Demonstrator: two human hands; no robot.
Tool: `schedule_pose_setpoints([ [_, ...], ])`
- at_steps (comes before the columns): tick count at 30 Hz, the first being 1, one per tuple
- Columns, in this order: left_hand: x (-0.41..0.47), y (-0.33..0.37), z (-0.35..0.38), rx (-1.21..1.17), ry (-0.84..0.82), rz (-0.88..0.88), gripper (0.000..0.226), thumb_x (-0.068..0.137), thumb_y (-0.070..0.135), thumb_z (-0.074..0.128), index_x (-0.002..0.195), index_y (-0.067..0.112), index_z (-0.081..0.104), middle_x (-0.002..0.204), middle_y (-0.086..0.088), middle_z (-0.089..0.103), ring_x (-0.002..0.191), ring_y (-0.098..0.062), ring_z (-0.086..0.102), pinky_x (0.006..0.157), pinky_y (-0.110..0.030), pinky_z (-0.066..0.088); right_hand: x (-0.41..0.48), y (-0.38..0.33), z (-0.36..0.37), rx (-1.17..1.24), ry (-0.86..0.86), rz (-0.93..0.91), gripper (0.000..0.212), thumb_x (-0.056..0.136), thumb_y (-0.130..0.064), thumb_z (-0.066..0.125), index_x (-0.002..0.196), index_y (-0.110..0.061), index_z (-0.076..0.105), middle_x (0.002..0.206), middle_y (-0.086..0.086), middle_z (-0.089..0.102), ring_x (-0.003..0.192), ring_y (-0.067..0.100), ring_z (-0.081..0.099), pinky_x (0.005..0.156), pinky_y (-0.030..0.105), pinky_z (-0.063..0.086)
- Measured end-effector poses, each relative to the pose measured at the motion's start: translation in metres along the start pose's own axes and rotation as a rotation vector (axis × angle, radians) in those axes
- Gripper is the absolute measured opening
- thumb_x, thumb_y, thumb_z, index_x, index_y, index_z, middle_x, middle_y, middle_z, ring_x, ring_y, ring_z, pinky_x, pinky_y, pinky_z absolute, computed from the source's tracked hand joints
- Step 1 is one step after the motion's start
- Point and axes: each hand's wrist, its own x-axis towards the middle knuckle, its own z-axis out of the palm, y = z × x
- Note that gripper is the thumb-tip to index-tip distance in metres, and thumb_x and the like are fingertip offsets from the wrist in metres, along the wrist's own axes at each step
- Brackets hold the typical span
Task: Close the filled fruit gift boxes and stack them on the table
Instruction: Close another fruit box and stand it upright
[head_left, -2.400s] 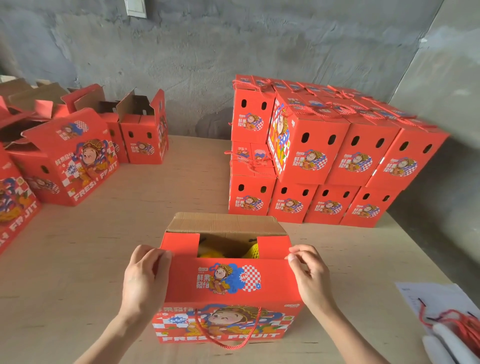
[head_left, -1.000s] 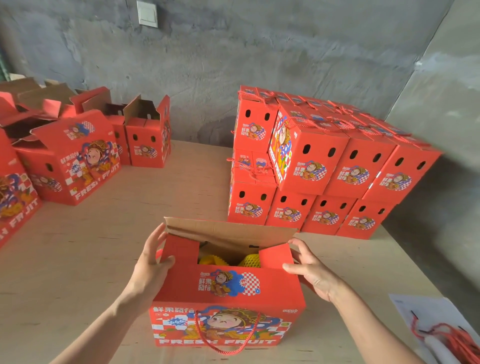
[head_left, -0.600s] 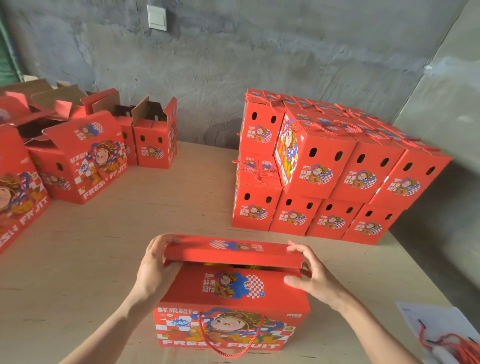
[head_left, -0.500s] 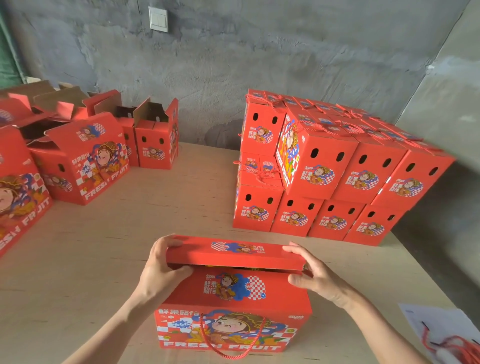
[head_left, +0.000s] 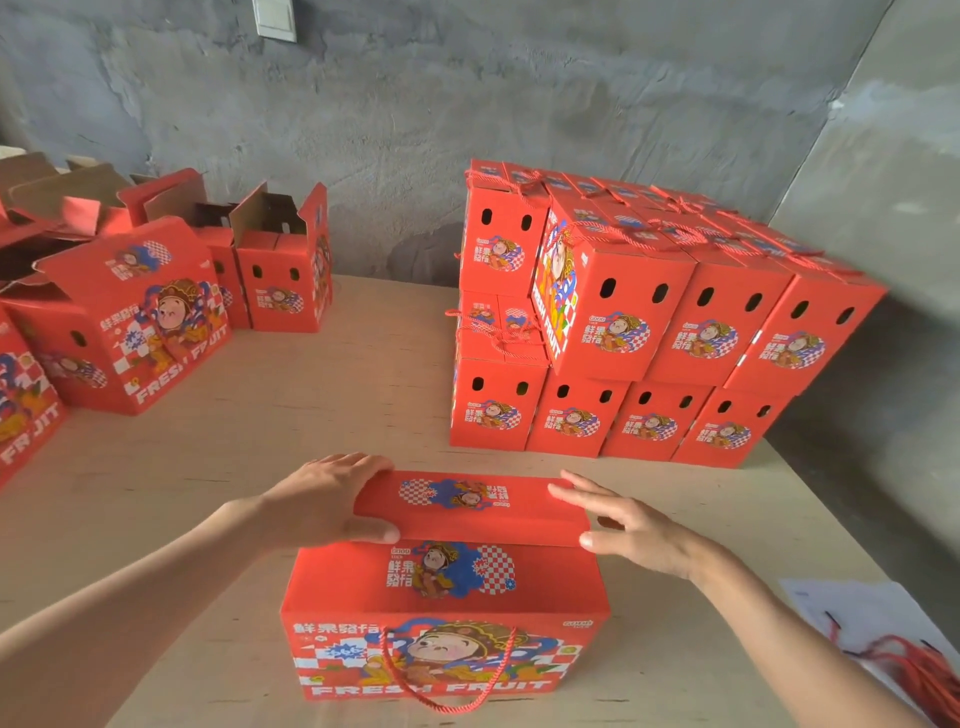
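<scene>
Gift box (head_left: 447, 613) on table (head_left: 311, 415), nearer you than closed stack (head_left: 649, 322); top flap (head_left: 467, 506) down, not yet tucked. Your L hand (head_left: 322, 499) pinches flap's L end; R hand (head_left: 628, 525) flat-fingered at R end, gripping nothing. Step: closing. Next, prob.: seat flap evenly, then carry box to stack.

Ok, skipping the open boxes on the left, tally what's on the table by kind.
near box: 1
stacked boxes showing an end face: 8
paper sheet: 1
red cord bundle: 1
Total: 11. Boxes deeper in the stack can't be counted.
</scene>
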Motion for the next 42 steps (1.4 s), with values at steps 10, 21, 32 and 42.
schedule_pose_setpoints([
  [10, 0.002, -0.003, 0.007, 0.121, -0.001, 0.043, 0.130, 0.040, 0.100, -0.002, 0.149, 0.032, 0.015, 0.143, 0.009, 0.033, 0.131, -0.012, 0.028, 0.109, -0.028, 0.024, 0.022, -0.024, 0.012, -0.359, 0.054, -0.034, 0.052, 0.087, -0.062, 0.045, 0.134, -0.065, 0.022, 0.157, -0.014, 0.008, 0.144, 0.004, 0.008, 0.115, 0.034, 0.018],
  [21, 0.004, -0.006, 0.012, 0.287, 0.064, 0.138, 0.110, 0.055, 0.088, -0.016, 0.150, 0.034, 0.002, 0.137, 0.007, 0.035, 0.121, -0.014, 0.037, 0.105, -0.028, 0.028, 0.021, -0.015, 0.026, -0.608, 0.195, -0.174, 0.048, 0.091, -0.053, 0.029, 0.137, -0.057, 0.013, 0.145, -0.002, 0.029, 0.134, 0.014, 0.024, 0.110, 0.033, 0.029],
  [32, 0.027, 0.042, 0.027, 0.341, 0.112, 0.086, 0.111, 0.059, 0.087, -0.009, 0.146, 0.022, 0.017, 0.136, -0.001, 0.040, 0.124, -0.022, 0.040, 0.104, -0.039, 0.033, 0.022, -0.012, 0.028, -0.561, 0.167, -0.170, 0.045, 0.096, -0.050, 0.031, 0.134, -0.065, 0.011, 0.146, -0.008, 0.020, 0.137, 0.010, 0.014, 0.111, 0.032, 0.023],
  [42, 0.021, 0.042, 0.033, 0.277, 0.046, 0.076, 0.078, 0.076, 0.070, -0.017, 0.145, 0.034, -0.019, 0.156, 0.005, -0.020, 0.141, -0.019, -0.026, 0.112, -0.052, -0.016, 0.022, -0.012, 0.026, -0.633, 0.051, -0.081, 0.040, 0.098, -0.055, 0.018, 0.130, -0.072, 0.002, 0.151, -0.019, -0.027, 0.137, 0.008, -0.034, 0.112, 0.040, -0.017],
])
